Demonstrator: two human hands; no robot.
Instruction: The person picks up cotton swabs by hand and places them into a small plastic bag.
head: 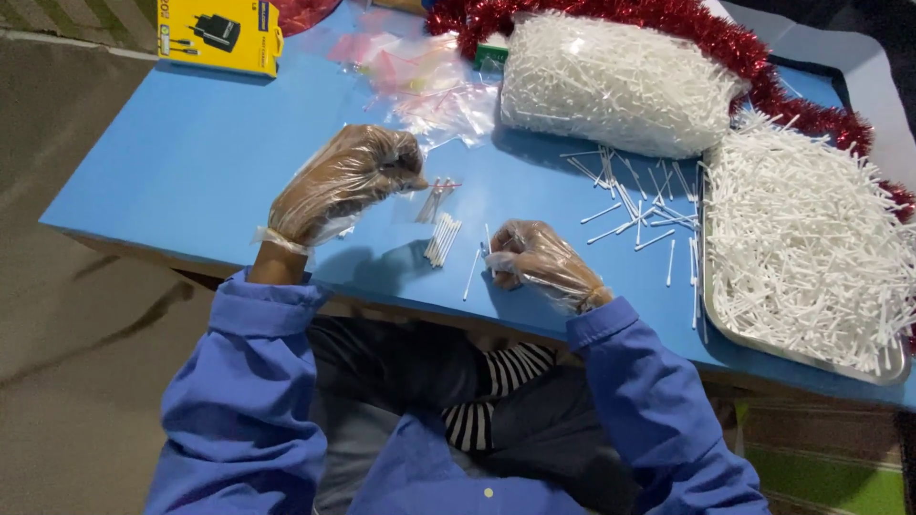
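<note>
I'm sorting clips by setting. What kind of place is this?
Probably a small hand-packing workstation, perhaps home-based. A metal tray heaped with cotton swabs, a full bag of swabs and small clear plastic bags lie on a blue table, and both hands wear disposable gloves.

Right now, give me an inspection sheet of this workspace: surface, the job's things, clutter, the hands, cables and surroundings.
Surface: blue table, bare at the left.
Job's things: small bundle of white swabs between the hands; loose swabs scattered to the right; metal tray heaped with swabs; full clear bag of swabs.
Clutter: small clear bags, yellow box, red tinsel around the bag and tray.
Hands: left hand in a clear glove, closed grip over a small packet of swabs; right hand gloved, fingers curled on the table.
Cables: nothing seen.
Surroundings: grey floor at the left.
</note>
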